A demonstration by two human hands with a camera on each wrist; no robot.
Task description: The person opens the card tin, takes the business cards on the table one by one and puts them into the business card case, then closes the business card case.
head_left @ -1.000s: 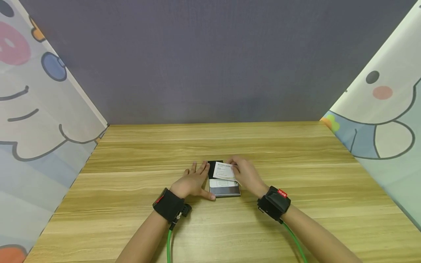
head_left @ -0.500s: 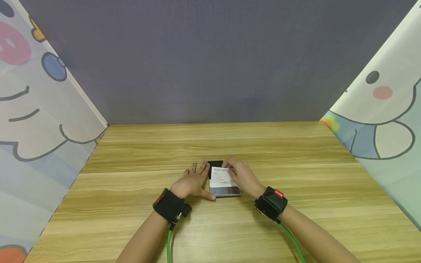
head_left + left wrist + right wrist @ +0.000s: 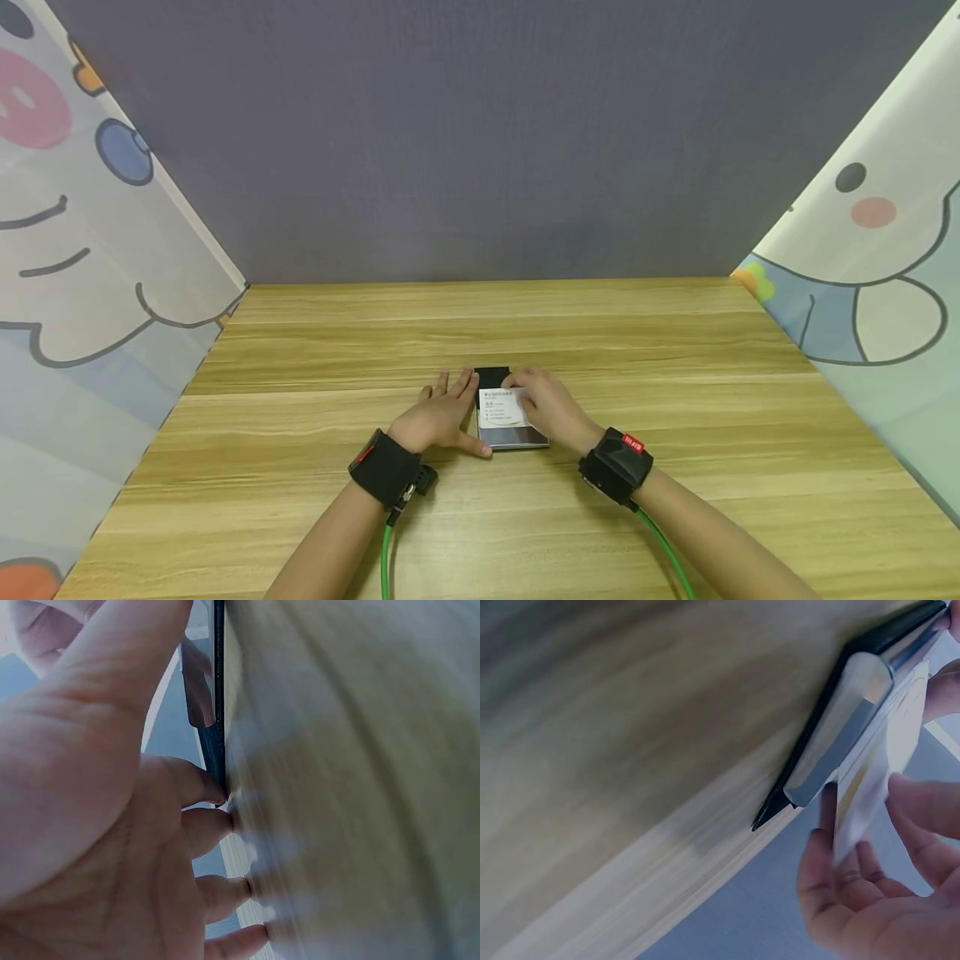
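A business card case (image 3: 513,438) with a black flap and a shiny metal pocket lies open on the table in the head view. Between the thumb and fingers of my right hand (image 3: 557,410) is a white printed business card (image 3: 498,408), pinched by its right side. The card is over the case, its near edge at the metal pocket; in the right wrist view the card (image 3: 881,761) stands tilted up from the case. My left hand (image 3: 437,418) rests with spread, straight fingers along the case's left side, thumb at its near left corner.
The case sits on a wood-grain table (image 3: 337,350). A dark grey panel (image 3: 480,142) rises behind it, and cartoon-printed sheets flank both sides. Green cables (image 3: 667,554) run from the wrist bands along both forearms.
My right hand has moved a little left and toward me. The card has come down to the pocket, covering the white paper seen there earlier. The left hand stays still.
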